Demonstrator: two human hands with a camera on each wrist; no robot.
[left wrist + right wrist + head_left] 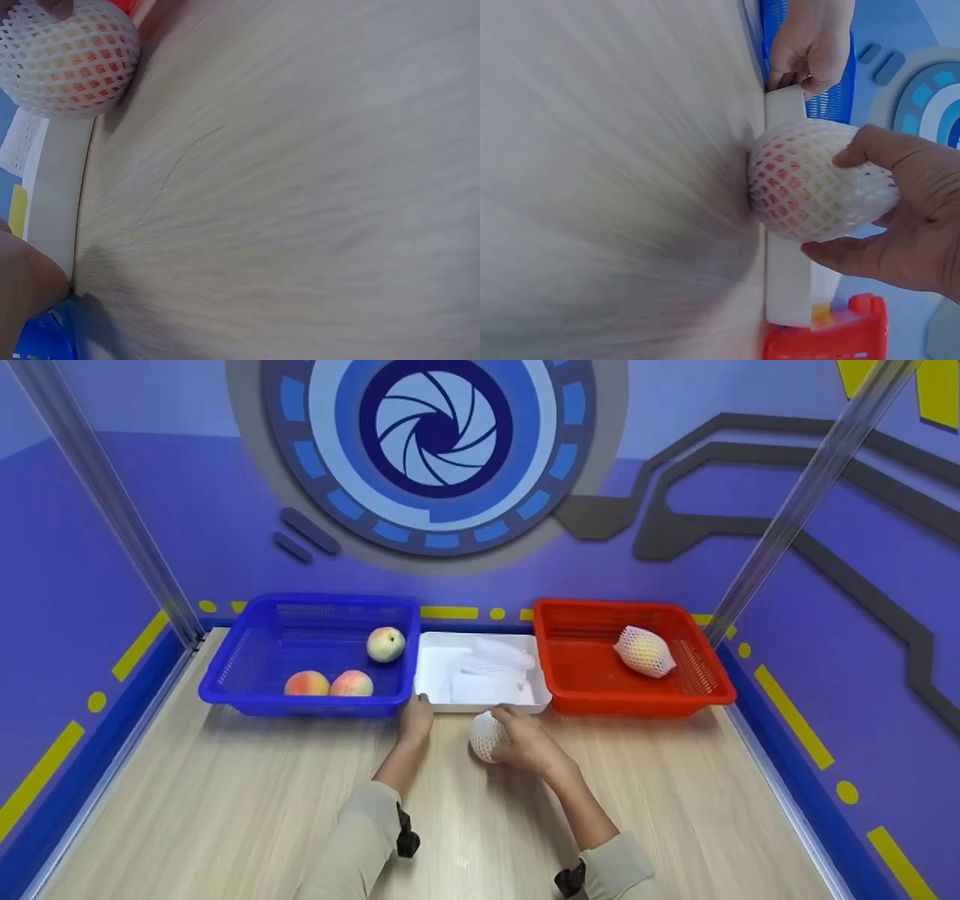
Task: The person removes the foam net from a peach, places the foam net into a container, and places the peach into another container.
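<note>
My right hand holds a peach in a white foam net from above, thumb and fingers around its sides. Red and yellow skin shows through the mesh of this netted peach in the right wrist view, and its underside meets the tabletop. To the left, my left hand pinches the front left corner of a white tray with curled fingers, as the right wrist view shows this hand. Inside that tray lie several white foam nets.
A blue basket left of the tray holds bare peaches. On the right, a red basket contains one netted fruit. Both baskets stand by the back wall, with the wooden tabletop in front.
</note>
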